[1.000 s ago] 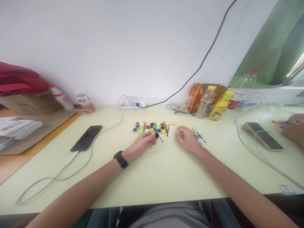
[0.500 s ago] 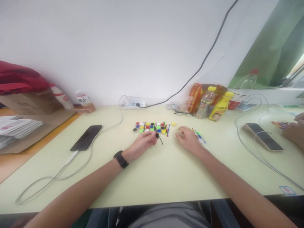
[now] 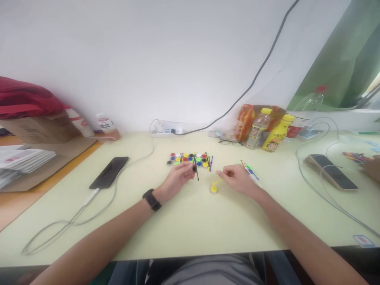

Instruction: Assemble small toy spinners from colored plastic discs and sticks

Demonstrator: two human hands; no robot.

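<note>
My left hand (image 3: 179, 174) is closed in a pinch on a black stick with a round black disc (image 3: 194, 168). The stick's thin end points down toward the table. My right hand (image 3: 236, 178) is curled closed, with a yellow stick with a round disc (image 3: 213, 189) jutting from its fingers to the left and toward me. That yellow piece is slightly smeared, and its grip end is hidden. Just beyond my left hand lie rows of coloured discs (image 3: 184, 160), with several sticks (image 3: 210, 163) at their right. More coloured sticks (image 3: 251, 170) lie behind my right hand.
At left a black phone (image 3: 109, 173) is plugged into a white cable. Bottles (image 3: 258, 128), a snack bag and eyeglasses (image 3: 230, 142) stand or lie by the wall. A device (image 3: 331, 173) with cables is at right, near another person's hand (image 3: 372, 168).
My right hand has gone from open to closed. The yellow piece has moved from beyond the hand to its near left. My left hand still holds the black piece, now tilted more upright.
</note>
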